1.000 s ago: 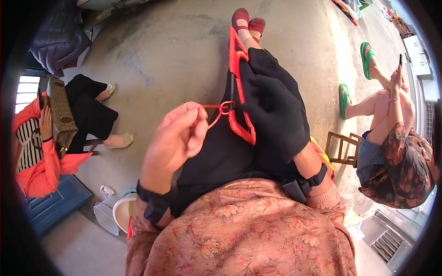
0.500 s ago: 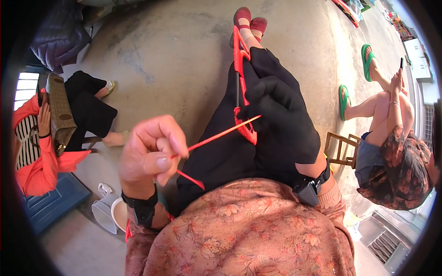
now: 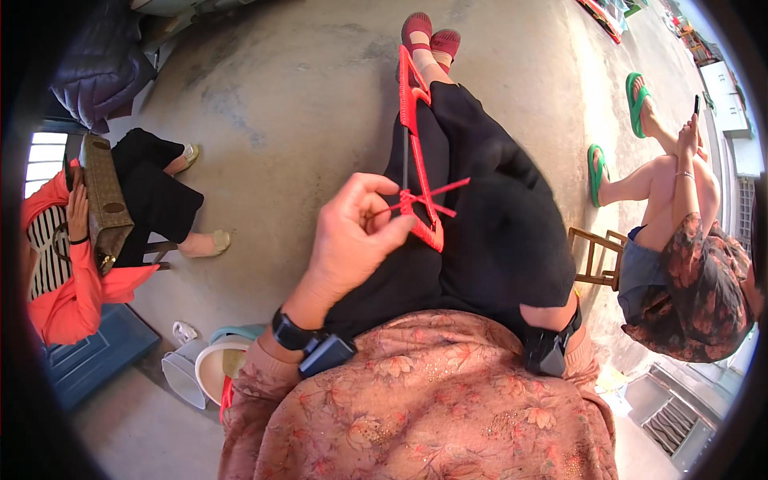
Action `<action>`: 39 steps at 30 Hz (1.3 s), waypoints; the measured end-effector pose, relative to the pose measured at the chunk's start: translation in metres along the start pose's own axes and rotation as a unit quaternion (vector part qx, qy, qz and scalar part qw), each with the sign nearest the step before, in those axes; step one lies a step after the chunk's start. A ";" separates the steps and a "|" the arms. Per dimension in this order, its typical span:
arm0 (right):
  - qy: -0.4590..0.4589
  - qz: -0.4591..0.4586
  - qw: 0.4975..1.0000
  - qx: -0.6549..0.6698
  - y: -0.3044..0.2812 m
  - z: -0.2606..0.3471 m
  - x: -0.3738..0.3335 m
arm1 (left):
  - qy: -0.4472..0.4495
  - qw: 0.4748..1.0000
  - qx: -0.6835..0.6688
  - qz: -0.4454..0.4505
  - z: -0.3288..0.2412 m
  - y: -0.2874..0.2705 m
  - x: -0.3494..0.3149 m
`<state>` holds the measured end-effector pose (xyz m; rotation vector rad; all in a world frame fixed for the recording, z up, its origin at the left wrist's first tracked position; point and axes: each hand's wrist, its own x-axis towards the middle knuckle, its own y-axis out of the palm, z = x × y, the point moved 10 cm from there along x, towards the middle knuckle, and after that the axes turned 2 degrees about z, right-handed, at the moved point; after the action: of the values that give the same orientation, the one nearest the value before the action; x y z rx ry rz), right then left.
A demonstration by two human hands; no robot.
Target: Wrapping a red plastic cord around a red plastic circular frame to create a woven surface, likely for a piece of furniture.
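Note:
A long, narrow frame wrapped in red cord (image 3: 424, 172) lies along my black-trousered legs, with a thin dark bar (image 3: 406, 160) down its left side. Around the lower part of that bar, loops of red cord (image 3: 406, 200) are bunched, and two loose ends stick out to the right. My left hand (image 3: 352, 228) is closed there, thumb and forefinger pinching at the cord loops. To the right of the frame is my right hand (image 3: 528, 248) in a black glove. It blends into the dark trousers and is blurred, so its fingers cannot be made out.
On the left sits a person in a coral jacket with a brown bag (image 3: 104, 192). Another person with green flip-flops (image 3: 596, 176) sits at right beside a wooden stool (image 3: 596, 256). Buckets (image 3: 210, 372) stand near my left elbow. Bare concrete floor (image 3: 296, 96) lies ahead.
My left hand has moved right and forward to the frame's bar, where the red cord is now bunched. The gloved right hand has drawn back to the right, away from the cord.

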<state>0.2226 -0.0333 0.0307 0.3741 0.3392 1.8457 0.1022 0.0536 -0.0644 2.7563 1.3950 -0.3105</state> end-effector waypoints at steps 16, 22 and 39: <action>0.102 -0.239 0.882 -0.393 -0.090 -0.042 0.034 | -0.106 0.991 -0.076 -0.024 0.031 -0.026 0.015; 0.112 -0.268 0.957 -0.012 -0.063 -0.003 0.014 | -0.115 0.886 -0.402 0.203 -0.031 0.028 -0.006; 0.137 -0.133 0.906 -0.378 -0.039 -0.109 0.028 | -0.236 0.865 -0.440 0.050 0.050 -0.010 -0.046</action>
<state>0.2022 -0.0002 -0.0822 -0.4509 -0.1500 1.6118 0.0594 0.0164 -0.1043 1.8209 0.9210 -0.2332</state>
